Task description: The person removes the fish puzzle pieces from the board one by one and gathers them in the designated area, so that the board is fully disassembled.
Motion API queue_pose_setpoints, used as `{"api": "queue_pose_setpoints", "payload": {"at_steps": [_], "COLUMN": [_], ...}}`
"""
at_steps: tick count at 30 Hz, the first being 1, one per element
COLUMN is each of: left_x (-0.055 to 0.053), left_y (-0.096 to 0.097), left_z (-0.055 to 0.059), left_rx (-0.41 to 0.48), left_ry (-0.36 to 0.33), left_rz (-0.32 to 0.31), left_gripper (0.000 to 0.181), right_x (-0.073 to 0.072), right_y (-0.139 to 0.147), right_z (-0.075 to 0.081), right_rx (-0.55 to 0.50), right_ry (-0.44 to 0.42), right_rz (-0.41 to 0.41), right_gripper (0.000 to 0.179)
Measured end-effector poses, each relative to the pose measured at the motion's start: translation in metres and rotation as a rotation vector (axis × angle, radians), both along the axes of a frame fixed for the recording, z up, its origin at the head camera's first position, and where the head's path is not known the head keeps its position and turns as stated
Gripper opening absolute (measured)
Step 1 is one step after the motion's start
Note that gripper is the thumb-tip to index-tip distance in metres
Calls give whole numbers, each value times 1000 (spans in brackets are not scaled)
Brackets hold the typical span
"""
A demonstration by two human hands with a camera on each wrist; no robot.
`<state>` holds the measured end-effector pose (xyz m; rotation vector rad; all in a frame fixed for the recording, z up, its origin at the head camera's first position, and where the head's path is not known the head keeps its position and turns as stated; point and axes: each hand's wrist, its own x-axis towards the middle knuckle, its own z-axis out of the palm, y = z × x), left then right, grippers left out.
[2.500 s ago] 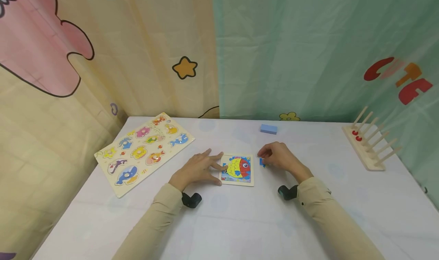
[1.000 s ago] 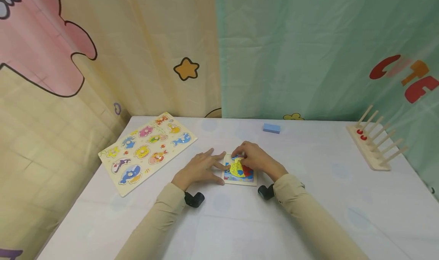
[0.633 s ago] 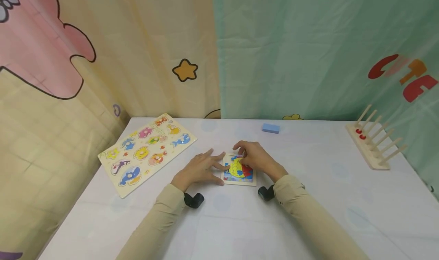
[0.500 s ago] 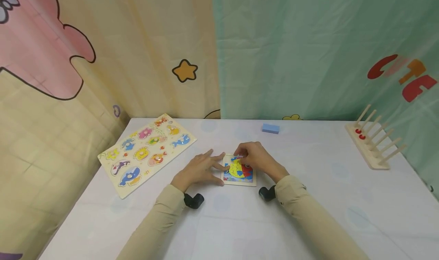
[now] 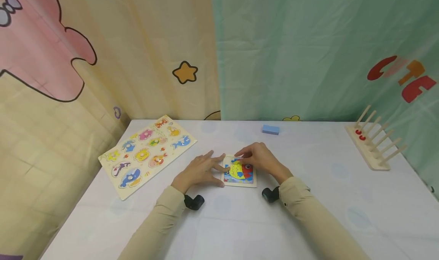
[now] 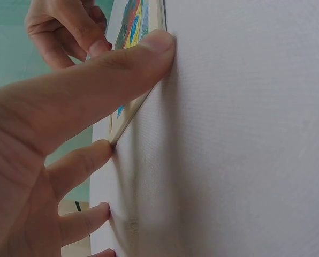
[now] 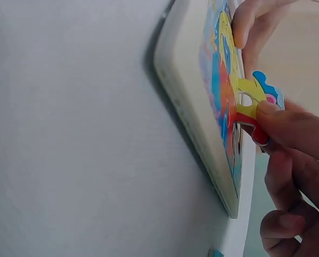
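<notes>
A small square jigsaw puzzle (image 5: 239, 185) with a fish picture lies flat on the table in a pale wooden frame. My left hand (image 5: 199, 171) is spread along its left side, and in the left wrist view the thumb (image 6: 157, 45) rests on the frame's edge. My right hand (image 5: 262, 159) is over the upper right part of the puzzle. It pinches a jigsaw piece (image 7: 249, 99) coloured yellow, red and blue, tilted up against the picture in the right wrist view. The fingers cover much of this piece in the head view.
A larger wooden peg puzzle (image 5: 143, 181) with sea animals lies at the left. Near the back edge is a blue block (image 5: 270, 130). At the right stands a wooden rack (image 5: 372, 161) of upright pegs with red beads. Curtains hang behind the white table (image 5: 223, 229).
My right hand has moved left from a blue piece on the table to over the puzzle, then shifted slightly back right. The left hand has stayed at the frame.
</notes>
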<state>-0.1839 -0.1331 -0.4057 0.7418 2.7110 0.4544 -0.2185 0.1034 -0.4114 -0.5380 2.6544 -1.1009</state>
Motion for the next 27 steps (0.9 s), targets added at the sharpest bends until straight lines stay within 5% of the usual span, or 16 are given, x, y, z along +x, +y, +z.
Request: {"api": "queue_pose_setpoints", "payload": {"at_steps": [5,13,27], "left_x": [0,0,2], "left_y": [0,-1,-1], "left_z": [1,-2,-1], "left_rx": [0,8,22], "left_ry": [-4,-16,-6], "left_rz": [1,2,7], "left_gripper": [55,55,56], "right_x": [-2,-1,3], "right_y": [1,9,42], "right_z": [-3,-7,-2], "right_rx": [-6,-156,-101], "right_ry": [14,-35,-53], "right_rz": [-40,-98,-143], "right_gripper": [13,13,15]}}
